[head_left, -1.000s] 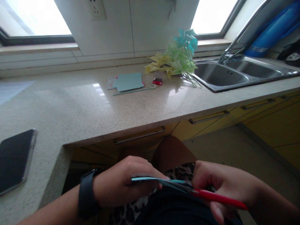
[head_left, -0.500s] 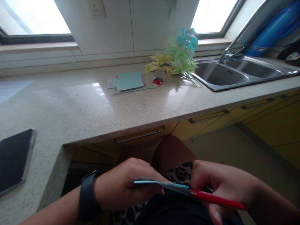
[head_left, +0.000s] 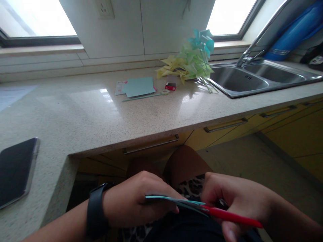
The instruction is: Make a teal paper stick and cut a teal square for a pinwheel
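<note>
Head view of a seated person cutting paper over the lap, below the edge of a speckled beige stone countertop (head_left: 83, 117). The left hand (head_left: 136, 201), with a black wristband (head_left: 95, 210) on its wrist, has its fingers curled narrowly around a thin teal sheet of paper (head_left: 161, 198), seen almost edge-on and held roughly level between the two hands. The right hand (head_left: 234, 198) is closed around the red-handled scissors (head_left: 222, 213), whose blades meet the right end of the sheet; whether the blades are parted or closed at this instant cannot be told. The step in hand appears to be a cut running into the sheet from its right edge. The next move would seem to call for a steady pinch by the left hand to keep the sheet taut and level, with the blades fed along the intended line; the near edge-on sheet hides that line. On the countertop, well apart from the hands, lie a stack of pale blue paper sheets (head_left: 138, 86), a small red box (head_left: 170, 87) and a heap of yellow, green and teal folded paper pinwheels (head_left: 189, 64) just beside a stainless steel double sink (head_left: 254, 79). A black phone (head_left: 16, 171) lies near the left edge.
</note>
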`<state>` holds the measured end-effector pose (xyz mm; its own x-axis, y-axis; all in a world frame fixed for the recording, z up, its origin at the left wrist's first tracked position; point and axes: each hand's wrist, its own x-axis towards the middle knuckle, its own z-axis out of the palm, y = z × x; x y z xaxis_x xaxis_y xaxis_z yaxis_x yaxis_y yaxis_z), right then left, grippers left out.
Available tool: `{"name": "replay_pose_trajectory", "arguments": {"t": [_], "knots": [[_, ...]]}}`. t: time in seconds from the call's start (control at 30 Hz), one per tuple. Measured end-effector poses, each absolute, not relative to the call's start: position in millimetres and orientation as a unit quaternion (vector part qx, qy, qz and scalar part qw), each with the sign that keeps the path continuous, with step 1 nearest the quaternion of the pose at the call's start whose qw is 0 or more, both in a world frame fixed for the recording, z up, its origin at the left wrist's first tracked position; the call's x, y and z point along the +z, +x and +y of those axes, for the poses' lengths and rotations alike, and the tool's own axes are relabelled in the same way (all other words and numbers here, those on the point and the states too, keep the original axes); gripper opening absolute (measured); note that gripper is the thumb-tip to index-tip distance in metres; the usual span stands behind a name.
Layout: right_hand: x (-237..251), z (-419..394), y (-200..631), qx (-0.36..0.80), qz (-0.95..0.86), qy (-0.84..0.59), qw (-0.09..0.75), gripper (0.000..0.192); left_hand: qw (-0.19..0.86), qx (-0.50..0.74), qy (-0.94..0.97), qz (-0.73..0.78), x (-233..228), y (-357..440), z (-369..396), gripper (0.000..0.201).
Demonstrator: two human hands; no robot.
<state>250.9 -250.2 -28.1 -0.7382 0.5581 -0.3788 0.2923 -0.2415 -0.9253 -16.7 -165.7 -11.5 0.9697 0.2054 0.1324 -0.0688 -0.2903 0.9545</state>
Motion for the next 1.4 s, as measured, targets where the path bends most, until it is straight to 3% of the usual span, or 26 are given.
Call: {"name": "replay_pose_trajectory", "arguments": {"t": [1.0,1.4], "knots": [[-17,-249,244,0.714,-0.577,-0.39,0.075,0.062,0.59,0.076,0.801,0.069,-10,-21,-165,0.029],[-15,-242,236,0.698,-0.604,-0.372,0.094,0.07,0.589,0.084,0.801,0.063,-14,-21,-167,0.029]]}}
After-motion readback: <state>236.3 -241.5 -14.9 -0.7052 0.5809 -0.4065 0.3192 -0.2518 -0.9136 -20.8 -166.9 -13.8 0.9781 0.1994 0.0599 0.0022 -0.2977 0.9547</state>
